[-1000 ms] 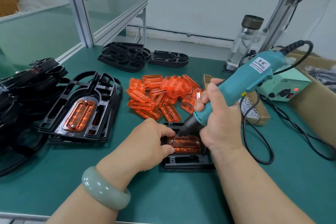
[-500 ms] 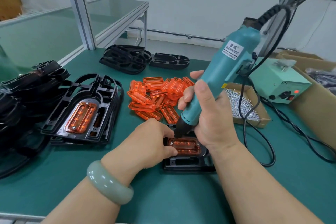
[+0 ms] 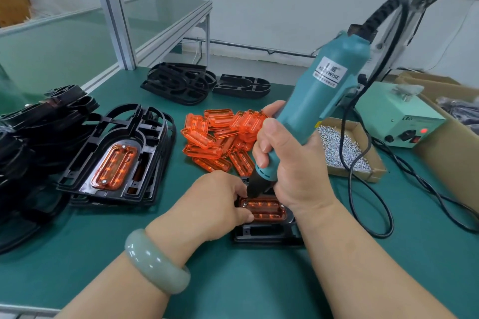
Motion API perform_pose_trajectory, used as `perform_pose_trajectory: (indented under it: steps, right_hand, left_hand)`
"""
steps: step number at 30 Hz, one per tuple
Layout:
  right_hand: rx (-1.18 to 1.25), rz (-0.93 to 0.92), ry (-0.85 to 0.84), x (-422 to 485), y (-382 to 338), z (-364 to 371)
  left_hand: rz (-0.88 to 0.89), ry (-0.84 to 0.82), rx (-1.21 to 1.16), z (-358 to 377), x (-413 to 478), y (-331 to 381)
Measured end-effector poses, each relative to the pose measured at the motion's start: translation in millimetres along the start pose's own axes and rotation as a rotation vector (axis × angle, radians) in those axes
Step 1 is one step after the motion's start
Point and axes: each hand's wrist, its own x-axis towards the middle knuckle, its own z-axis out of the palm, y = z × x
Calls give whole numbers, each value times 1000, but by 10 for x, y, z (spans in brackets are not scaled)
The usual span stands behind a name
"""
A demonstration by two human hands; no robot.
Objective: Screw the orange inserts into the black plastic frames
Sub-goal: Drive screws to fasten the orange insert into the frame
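A black plastic frame (image 3: 267, 234) lies on the green mat in front of me, with an orange insert (image 3: 264, 210) seated in it. My left hand (image 3: 215, 204) presses on the frame's left side, fingers at the insert's left end. My right hand (image 3: 290, 163) grips a teal electric screwdriver (image 3: 318, 101), held nearly upright, its black tip at the insert's upper left corner. A screw head shows at the insert's right end. Loose orange inserts (image 3: 220, 137) are heaped behind. A stack of frames (image 3: 121, 158) at left has an insert fitted on top.
A cardboard tray of small screws (image 3: 344, 150) sits right of my hand, and the driver's power box (image 3: 399, 116) stands behind it. Its black cable (image 3: 368, 202) loops over the mat. More black frames (image 3: 181, 83) lie at the back and far left. A large cardboard box (image 3: 451, 153) is at right.
The screwdriver has swung from a low slant to nearly upright, with its tip staying at the insert's upper left corner. My left hand has held its place on the frame.
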Motion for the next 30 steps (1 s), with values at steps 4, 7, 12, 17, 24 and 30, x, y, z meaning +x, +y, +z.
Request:
perform_pose_trajectory:
  steps: [4,7,12,17,24,30]
  right_hand:
    - [15,-13,-36,-22,11,11]
    - [9,-21,-41,-36,2,7]
    - [-54,-24,-59,-49,19,36]
    - [-28,10,-35,-40,21,8]
    - [-25,-26,-47,-47,24,3]
    - [13,5,-22,-54,11,-54]
  left_hand:
    - [6,0,0,-2,-13,11]
    - [0,5,-2,2,-8,4]
    - [-4,-18,-18,1,-5,4]
    - [-13,12,-36,19,8,-15]
    - [-6,32,-4,36,24,-24]
    - [-10,21,1,24,31,-20]
